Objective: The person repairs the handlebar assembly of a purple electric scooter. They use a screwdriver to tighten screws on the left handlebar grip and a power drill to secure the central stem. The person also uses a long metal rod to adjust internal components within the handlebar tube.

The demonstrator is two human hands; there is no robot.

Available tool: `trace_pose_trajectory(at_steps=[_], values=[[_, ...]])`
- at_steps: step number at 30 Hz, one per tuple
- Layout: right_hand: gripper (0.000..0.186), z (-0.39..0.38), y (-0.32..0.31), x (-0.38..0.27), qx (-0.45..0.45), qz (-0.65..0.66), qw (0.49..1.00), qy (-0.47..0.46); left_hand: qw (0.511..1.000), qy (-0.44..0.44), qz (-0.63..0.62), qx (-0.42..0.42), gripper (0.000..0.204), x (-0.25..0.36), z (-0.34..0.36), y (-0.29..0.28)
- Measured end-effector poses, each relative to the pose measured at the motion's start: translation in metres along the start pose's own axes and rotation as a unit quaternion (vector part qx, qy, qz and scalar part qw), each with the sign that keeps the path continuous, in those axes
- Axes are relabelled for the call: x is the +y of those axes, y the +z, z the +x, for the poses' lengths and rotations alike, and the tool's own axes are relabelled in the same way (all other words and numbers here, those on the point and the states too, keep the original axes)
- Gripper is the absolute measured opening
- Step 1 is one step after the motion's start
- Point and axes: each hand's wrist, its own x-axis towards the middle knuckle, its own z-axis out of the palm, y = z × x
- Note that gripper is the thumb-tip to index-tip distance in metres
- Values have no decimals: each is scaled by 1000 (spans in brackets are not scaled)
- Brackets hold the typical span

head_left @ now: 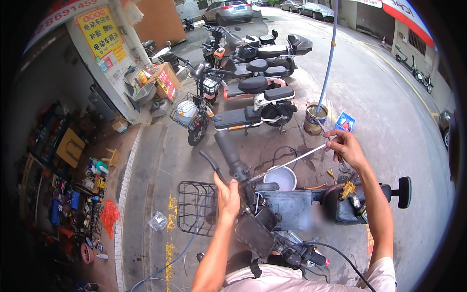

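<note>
Across the paved ground in the head view, a black electric scooter with a flat dark footboard (292,207) is seen crosswise below the person's hands. A long, thin, whitish rod-like piece (300,156) is held at its far end by the right hand (343,146), its grip pinched closed on it with the fingertips; the other end is brought down beside the dark cylindrical handlebar (228,152). The left hand (227,198) is placed against the handlebar fittings, near the black curved brake lever (209,159); whether its grip is closed cannot be told, as its fingers are hidden. Beneath the rod, a round whitish basin (293,179) is set on the ground. A black wire basket (179,207) is seen left of the left hand, and a yellow-handled tool (347,190) is rested on the black padded seat (335,207).
</note>
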Motion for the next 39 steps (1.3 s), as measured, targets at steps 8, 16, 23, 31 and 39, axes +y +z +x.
trace_pose_trajectory(at_steps=[8, 16, 23, 31, 39], values=[[28, 4, -9, 17, -51, 71, 995, -48, 990, -35, -119, -62, 125, -5, -1, 0], [21, 16, -3, 10, 73, -197, 943, -257, 1000, -24, -6, -16, 122, 5, -6, 1], [37, 37, 5, 17, 33, 4, 998, -47, 999, -39, -20, 3, 122, 14, -9, 2], [33, 54, -4, 60, -53, 125, 986, -100, 997, -36, -60, -12, 118, 11, -11, -1], [19, 56, 13, 68, 141, -175, 929, -294, 999, -15, -44, -4, 117, 10, -11, 2]])
